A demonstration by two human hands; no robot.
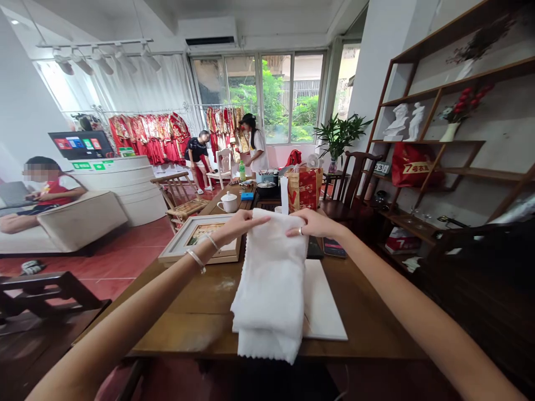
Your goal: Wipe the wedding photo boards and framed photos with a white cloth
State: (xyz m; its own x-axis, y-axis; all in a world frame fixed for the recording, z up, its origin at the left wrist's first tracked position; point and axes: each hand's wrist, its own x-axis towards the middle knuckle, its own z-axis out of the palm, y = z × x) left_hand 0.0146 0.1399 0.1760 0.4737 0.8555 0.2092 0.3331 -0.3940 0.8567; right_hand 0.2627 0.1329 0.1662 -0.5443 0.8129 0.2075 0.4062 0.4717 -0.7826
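A folded white towel (pixel 273 278) hangs from both my hands above the near edge of the wooden table (pixel 188 312). My left hand (pixel 240 225) pinches its upper left corner, with the thumb lying across the front. At the upper right corner my right hand (pixel 311 223), wearing a ring, grips the cloth. The towel's lower end shows several layers and a scalloped hem. Partly hidden behind it lies a flat white board (pixel 324 301). Left of the towel a framed picture (pixel 204 236) rests on the table.
Behind the towel stand a white lidded cup (pixel 228 202), a blue box (pixel 247 196) and a red paper bag (pixel 304 189). A dark phone (pixel 334 248) lies at right. Wooden chairs and a shelf (pixel 438 142) flank the table. One person sits on a sofa; two others are near garment racks.
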